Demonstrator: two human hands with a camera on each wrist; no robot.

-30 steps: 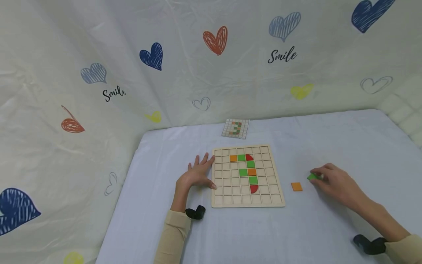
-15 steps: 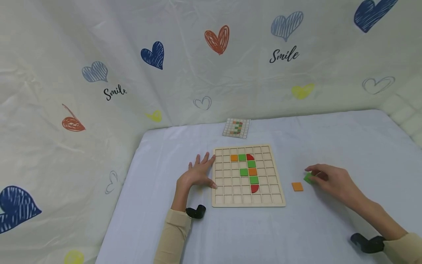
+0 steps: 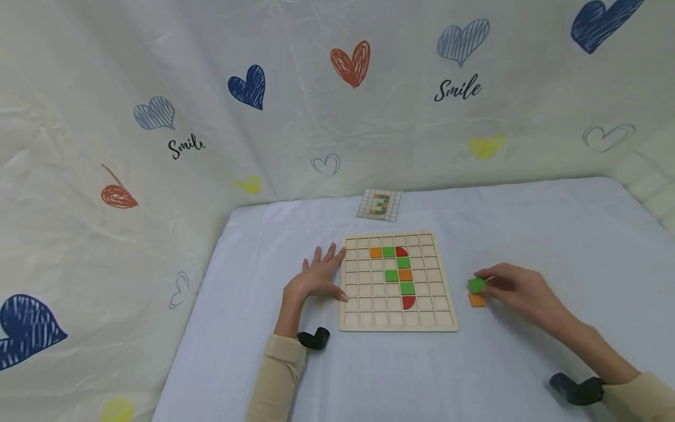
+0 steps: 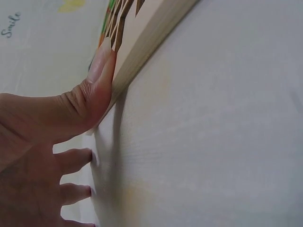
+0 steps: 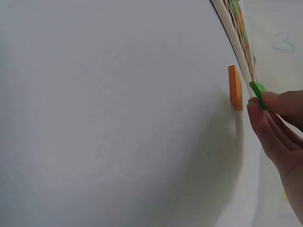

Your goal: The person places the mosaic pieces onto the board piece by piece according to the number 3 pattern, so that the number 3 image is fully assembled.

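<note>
My right hand (image 3: 519,293) pinches a green square tile (image 3: 476,285) between thumb and fingers, right of the board. In the head view that tile overlaps the far edge of an orange square tile (image 3: 477,300) lying on the white cloth. The right wrist view shows the green tile (image 5: 258,94) held at the fingertips, with the orange tile (image 5: 235,88) beside it. My left hand (image 3: 314,280) rests with spread fingers at the left edge of the wooden grid board (image 3: 364,321). In the left wrist view its thumb (image 4: 100,71) presses against the board's side.
Green, orange and red pieces sit in the board's cells, forming a bent column with a top and a middle branch. A printed pattern card (image 3: 379,205) lies behind the board. A curtain with hearts (image 3: 350,63) hangs at the table's far and left sides.
My right hand has moved left with the green tile, from the right of the orange tile to just over its far edge. The left hand stays at the board.
</note>
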